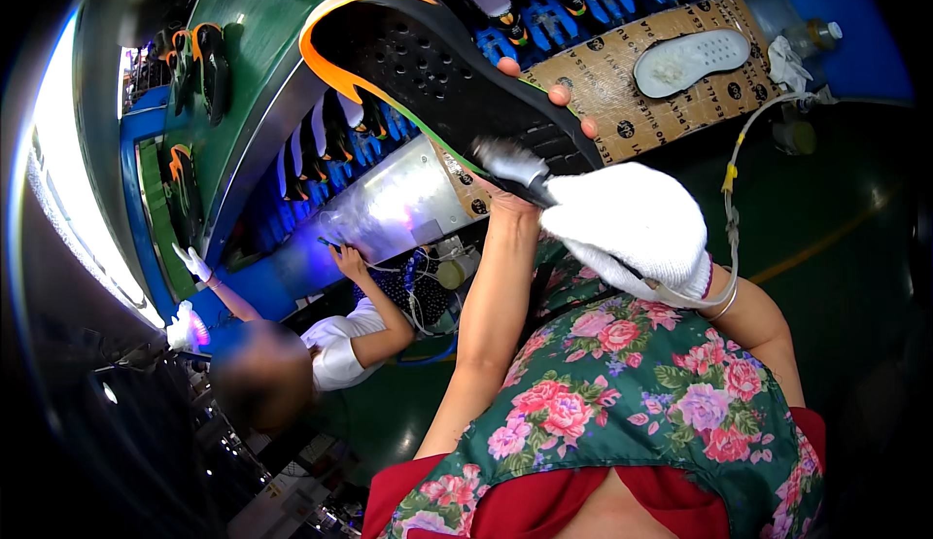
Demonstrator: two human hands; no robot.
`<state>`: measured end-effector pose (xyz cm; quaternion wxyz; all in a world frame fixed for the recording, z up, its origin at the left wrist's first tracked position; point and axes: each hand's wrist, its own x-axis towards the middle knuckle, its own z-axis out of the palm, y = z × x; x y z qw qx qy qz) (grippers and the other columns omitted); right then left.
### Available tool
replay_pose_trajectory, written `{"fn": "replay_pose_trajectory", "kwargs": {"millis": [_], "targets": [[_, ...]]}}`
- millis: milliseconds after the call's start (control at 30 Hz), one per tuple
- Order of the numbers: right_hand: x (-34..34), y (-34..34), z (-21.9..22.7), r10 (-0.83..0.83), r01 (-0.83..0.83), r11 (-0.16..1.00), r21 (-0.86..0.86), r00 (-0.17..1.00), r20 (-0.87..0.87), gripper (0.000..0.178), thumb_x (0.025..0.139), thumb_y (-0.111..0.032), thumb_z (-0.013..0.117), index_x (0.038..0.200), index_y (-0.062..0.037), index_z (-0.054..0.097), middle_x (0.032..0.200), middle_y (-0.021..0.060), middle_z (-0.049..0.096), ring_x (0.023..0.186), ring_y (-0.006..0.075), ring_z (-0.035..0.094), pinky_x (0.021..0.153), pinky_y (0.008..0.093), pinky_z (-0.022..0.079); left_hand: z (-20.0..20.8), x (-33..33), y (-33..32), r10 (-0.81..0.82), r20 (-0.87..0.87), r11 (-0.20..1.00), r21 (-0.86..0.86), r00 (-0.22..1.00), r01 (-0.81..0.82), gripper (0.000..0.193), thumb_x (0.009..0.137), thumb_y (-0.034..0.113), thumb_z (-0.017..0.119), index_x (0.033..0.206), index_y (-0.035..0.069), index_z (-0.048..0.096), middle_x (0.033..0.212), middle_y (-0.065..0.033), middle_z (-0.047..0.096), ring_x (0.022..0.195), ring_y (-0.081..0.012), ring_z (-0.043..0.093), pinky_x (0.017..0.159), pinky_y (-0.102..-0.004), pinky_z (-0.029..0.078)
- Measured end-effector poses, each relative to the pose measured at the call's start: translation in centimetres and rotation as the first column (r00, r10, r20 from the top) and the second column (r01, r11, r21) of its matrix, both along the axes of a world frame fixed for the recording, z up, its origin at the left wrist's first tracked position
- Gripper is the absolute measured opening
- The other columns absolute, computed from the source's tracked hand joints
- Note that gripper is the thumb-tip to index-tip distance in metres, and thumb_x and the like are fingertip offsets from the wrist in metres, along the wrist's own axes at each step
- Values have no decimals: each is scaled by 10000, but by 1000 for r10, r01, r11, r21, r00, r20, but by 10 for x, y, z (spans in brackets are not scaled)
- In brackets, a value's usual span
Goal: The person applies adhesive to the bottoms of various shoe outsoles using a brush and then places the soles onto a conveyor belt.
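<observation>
The black shoe sole (437,72) with orange rim, held up over the conveyor by the bare left hand (544,111) gripping its edge, wants steady support while the white-gloved right hand (632,228), clasping a brush (515,168), sweeps evenly.

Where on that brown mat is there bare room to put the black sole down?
The brown mat is bare left of the white sole, between it and the black sole held by the left hand. The blue racks behind and the green belt are crowded with soles.
</observation>
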<state>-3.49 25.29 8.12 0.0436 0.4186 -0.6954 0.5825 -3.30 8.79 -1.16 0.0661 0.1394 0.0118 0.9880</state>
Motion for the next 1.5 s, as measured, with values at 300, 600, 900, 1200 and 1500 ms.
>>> {"fn": "replay_pose_trajectory", "kwargs": {"millis": [300, 600, 900, 1200, 1500], "targets": [[-2, 11, -8, 154, -154, 988, -25, 988, 25, 303, 779, -48, 755, 1080, -85, 740, 1046, 104, 723, 925, 273, 689, 760, 362, 546, 3, 8, -9, 50, 20, 999, -5, 999, -50, 753, 853, 619, 630, 1455, 220, 416, 1276, -249, 522, 1126, -552, 523, 870, -658, 523], [-2, 10, -28, 182, -181, 983, -22, 983, 38, 314, 764, -63, 756, 1076, -89, 733, 1049, 91, 726, 890, 269, 690, 743, 354, 546, -16, -7, -34, 76, 62, 995, -69, 995, -72, 772, 846, 631, 609, 1455, 192, 431, 1412, -84, 470, 1240, -380, 468, 933, -660, 459], [-1, 4, -29, 166, -142, 981, -131, 966, 200, 202, 760, -47, 782, 958, -67, 748, 947, 108, 738, 786, 236, 699, 719, 346, 550, 4, -27, -36, -131, -49, 987, -102, 990, 125, 838, 756, 604, 758, 1405, 141, 502, 1420, -95, 464, 1196, -409, 475, 913, -533, 495], [2, 5, -34, 224, -212, 975, -74, 941, 256, 199, 782, -94, 770, 980, -106, 755, 953, 59, 740, 819, 223, 696, 716, 326, 550, 1, -22, -51, -113, 46, 965, -233, 993, 121, 1089, 767, 758, 580, 1512, 26, 271, 1479, -238, 360, 1111, -502, 553, 837, -596, 535], [11, 6, -40, 120, -104, 987, 122, 983, -135, 331, 777, -87, 745, 1104, -127, 719, 1039, 54, 714, 836, 239, 675, 708, 336, 541, 42, -36, -39, -272, 118, 893, -339, 955, 297, 1048, 669, 632, 772, 1442, 26, 405, 1368, -203, 494, 995, -403, 547, 759, -459, 451]]}}
